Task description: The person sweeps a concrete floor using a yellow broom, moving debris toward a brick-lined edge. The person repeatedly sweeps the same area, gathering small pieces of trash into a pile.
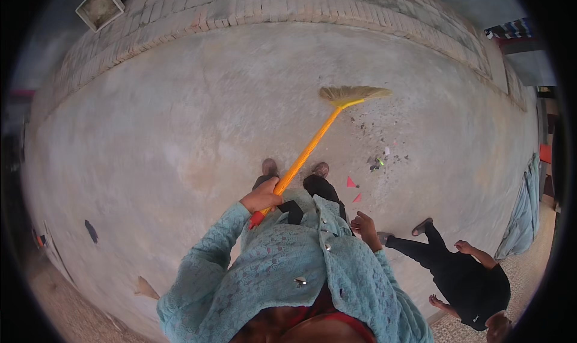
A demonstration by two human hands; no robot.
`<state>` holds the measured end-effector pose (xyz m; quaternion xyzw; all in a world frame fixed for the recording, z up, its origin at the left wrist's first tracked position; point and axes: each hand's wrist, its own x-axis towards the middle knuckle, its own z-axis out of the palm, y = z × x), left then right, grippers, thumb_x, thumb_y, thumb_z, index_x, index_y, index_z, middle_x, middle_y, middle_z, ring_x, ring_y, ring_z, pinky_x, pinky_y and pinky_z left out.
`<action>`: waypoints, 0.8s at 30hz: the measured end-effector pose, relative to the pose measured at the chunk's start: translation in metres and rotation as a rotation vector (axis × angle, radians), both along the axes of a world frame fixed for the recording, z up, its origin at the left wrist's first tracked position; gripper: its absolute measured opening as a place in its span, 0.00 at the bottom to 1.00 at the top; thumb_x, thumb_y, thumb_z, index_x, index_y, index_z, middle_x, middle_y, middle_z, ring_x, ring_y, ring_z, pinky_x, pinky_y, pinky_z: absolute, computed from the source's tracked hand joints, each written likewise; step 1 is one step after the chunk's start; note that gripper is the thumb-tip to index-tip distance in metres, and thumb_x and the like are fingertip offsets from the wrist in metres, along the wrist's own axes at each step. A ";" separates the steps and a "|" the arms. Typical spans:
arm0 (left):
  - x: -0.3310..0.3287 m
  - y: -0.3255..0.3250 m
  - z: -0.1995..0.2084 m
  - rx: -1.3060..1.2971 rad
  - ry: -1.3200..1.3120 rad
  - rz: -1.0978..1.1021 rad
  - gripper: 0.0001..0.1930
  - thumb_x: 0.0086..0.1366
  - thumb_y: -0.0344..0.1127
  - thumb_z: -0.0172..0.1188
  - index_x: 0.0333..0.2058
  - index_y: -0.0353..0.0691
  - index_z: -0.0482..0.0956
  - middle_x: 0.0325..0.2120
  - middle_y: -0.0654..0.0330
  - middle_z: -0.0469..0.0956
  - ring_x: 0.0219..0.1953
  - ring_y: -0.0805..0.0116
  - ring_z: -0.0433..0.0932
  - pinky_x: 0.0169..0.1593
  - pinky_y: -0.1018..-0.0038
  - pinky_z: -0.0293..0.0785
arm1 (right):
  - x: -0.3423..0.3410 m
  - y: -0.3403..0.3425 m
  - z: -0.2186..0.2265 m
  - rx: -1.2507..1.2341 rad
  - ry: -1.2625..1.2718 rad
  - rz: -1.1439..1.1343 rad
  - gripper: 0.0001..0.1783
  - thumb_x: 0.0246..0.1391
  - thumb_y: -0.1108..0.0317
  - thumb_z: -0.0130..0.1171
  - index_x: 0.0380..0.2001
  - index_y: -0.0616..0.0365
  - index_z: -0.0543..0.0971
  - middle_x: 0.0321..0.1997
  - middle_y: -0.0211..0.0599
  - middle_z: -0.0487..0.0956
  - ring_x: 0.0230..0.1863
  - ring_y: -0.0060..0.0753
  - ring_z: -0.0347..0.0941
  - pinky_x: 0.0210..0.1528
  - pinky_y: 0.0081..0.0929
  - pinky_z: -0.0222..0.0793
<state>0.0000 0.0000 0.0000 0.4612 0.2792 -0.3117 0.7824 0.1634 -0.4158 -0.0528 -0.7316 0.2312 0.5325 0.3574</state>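
By the left hand, the nearer one, with fingers clamped around it, one orange-handled broom is being gripped near its red end, its long axis being slanted forward and rightward over the floor. Farther right, two red scraps are being seen, the right hand's fingers are being held loosely bent around nothing, and debris, too fine for counting, is being passed before one co-worker is being reached.

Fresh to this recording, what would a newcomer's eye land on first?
The bright orange broom, held in the left hand and slanting up the picture's middle. Then the scattered litter on the grey floor, right of the handle, and a person in black at lower right.
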 end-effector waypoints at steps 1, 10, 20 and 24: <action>-0.008 0.001 -0.005 0.027 0.026 0.067 0.20 0.45 0.31 0.53 0.39 0.35 0.60 0.24 0.61 0.65 0.28 0.74 0.66 0.33 0.77 0.66 | -0.004 0.001 -0.007 0.029 0.009 0.086 0.27 0.46 0.67 0.48 0.53 0.59 0.60 0.26 0.34 0.73 0.26 0.27 0.69 0.26 0.24 0.65; 0.062 0.012 -0.030 0.211 0.050 0.326 0.19 0.43 0.30 0.54 0.36 0.31 0.63 0.24 0.59 0.65 0.26 0.72 0.66 0.28 0.76 0.66 | 0.107 0.091 -0.053 0.125 -0.056 0.122 0.25 0.46 0.70 0.47 0.51 0.61 0.62 0.23 0.34 0.73 0.22 0.25 0.70 0.24 0.20 0.67; 0.133 -0.013 -0.093 0.215 -0.087 -0.020 0.13 0.47 0.30 0.52 0.34 0.31 0.70 0.26 0.59 0.72 0.32 0.69 0.70 0.35 0.75 0.65 | 0.144 0.065 -0.066 0.152 -0.109 -0.026 0.25 0.47 0.67 0.47 0.51 0.59 0.62 0.26 0.35 0.73 0.25 0.28 0.72 0.26 0.23 0.69; 0.134 -0.017 -0.105 0.122 -0.222 0.045 0.12 0.51 0.33 0.53 0.34 0.35 0.71 0.24 0.65 0.69 0.28 0.77 0.67 0.31 0.81 0.62 | 0.146 0.054 -0.068 0.127 -0.134 -0.058 0.25 0.46 0.68 0.48 0.51 0.59 0.62 0.25 0.33 0.73 0.23 0.26 0.71 0.25 0.22 0.68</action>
